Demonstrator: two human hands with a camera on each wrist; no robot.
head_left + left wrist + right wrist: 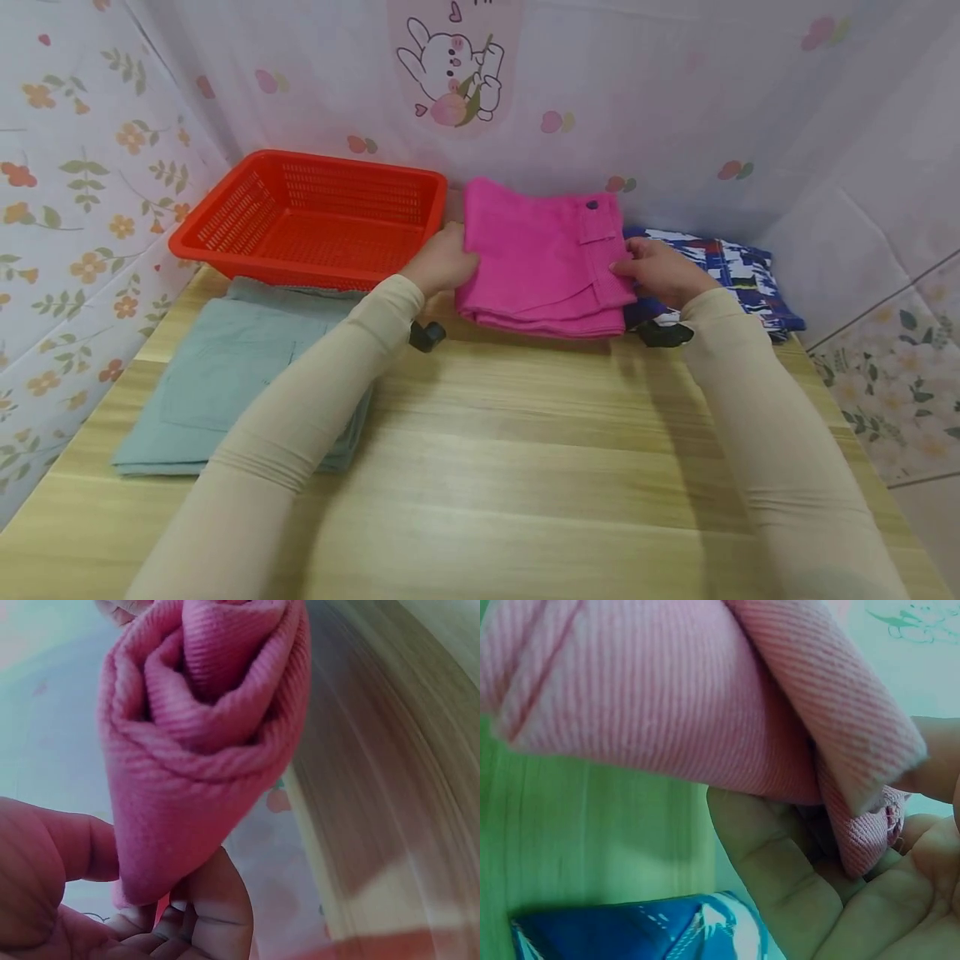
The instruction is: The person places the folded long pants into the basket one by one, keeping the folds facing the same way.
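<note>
Folded pink pants (536, 254) are held up near the back of the table, a dark button showing at their upper right corner. My left hand (444, 258) grips their left edge. In the left wrist view, thumb and fingers (217, 900) pinch the lower end of the rolled fabric layers. On the right edge, my right hand (663, 271) holds on with the thumb on top. Its fingers (772, 862) curl under the ribbed-looking pink cloth in the right wrist view. Behind the right hand lies a folded blue, white and red patterned cloth item (738, 267).
An orange-red plastic basket (307, 271) with slotted sides stands at the back left. In front of it lies a folded pale green garment (217, 375) with a pocket, partly covered by the left sleeve. The wooden table (525, 467) meets printed curtains at back and left.
</note>
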